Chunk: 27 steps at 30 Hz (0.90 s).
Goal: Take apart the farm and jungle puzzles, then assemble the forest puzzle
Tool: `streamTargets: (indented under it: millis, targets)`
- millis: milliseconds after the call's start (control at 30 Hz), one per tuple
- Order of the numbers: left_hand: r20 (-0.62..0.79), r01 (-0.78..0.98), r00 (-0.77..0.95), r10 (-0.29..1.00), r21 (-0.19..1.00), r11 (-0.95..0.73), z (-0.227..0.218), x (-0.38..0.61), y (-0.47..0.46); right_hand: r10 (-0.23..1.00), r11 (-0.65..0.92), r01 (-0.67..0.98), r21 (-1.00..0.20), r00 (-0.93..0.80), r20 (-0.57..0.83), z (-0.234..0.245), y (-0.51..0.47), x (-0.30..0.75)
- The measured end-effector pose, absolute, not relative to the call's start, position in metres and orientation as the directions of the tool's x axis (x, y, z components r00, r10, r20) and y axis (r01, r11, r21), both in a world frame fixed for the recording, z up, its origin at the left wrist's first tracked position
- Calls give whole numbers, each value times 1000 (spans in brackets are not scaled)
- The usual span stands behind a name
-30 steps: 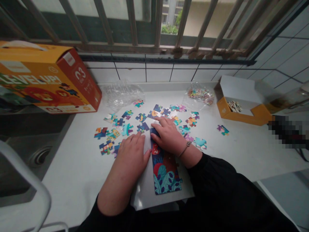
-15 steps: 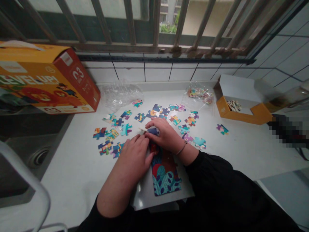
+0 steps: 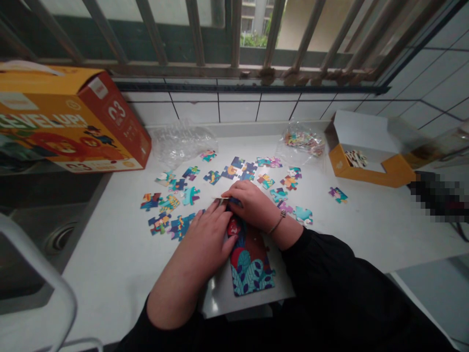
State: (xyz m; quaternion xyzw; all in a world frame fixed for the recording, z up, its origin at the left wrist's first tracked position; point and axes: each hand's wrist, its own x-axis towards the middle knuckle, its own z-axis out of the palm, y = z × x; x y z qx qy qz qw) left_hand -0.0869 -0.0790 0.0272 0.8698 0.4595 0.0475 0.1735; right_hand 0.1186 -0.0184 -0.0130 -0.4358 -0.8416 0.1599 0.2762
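A partly joined jigsaw puzzle (image 3: 252, 271) with teal leaves and red-brown shapes lies on a grey sheet (image 3: 216, 298) near my body. My left hand (image 3: 210, 230) rests along the puzzle's left side, its fingers stretched forward and the thumb over the puzzle. My right hand (image 3: 252, 203) is closed at the puzzle's far end, with a puzzle piece (image 3: 222, 198) tilted almost edge-on at its fingertips. The left fingertips are close to this piece; whether they touch it I cannot tell. Both hands cover the puzzle's upper part. Loose puzzle pieces (image 3: 190, 195) lie scattered beyond and beside them.
An orange puzzle box (image 3: 110, 127) stands at the left, by the sink (image 3: 22, 215). Along the wall lie a clear plastic wrapper (image 3: 183, 142) and a bag of pieces (image 3: 304, 142). An open orange-and-white box (image 3: 370, 171) with pieces inside sits at the right.
My right hand's fingers have curled in and come down slightly toward me. The piece at its fingertips now appears flatter, nearly edge-on. My left hand has barely moved.
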Motion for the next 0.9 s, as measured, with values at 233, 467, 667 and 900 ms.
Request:
streamTargets:
  millis: [233,467,667,900]
  targets:
    - [-106,758,606,788,377,-532,33,-86,-83,938,279,616,-737,-10,347,5,-16,148]
    - [-141,722,650,746,421,-549,33,-86,-86,985,157,689,-707,-60,160,12,-14,170]
    - [-119,718,647,753,427,-550,32,-87,-86,967,194,735,-650,-254,1,12,-19,169]
    - [-135,720,646,751,435,-541,35,-86,-86,967,219,776,-591,-253,27,6,-20,171]
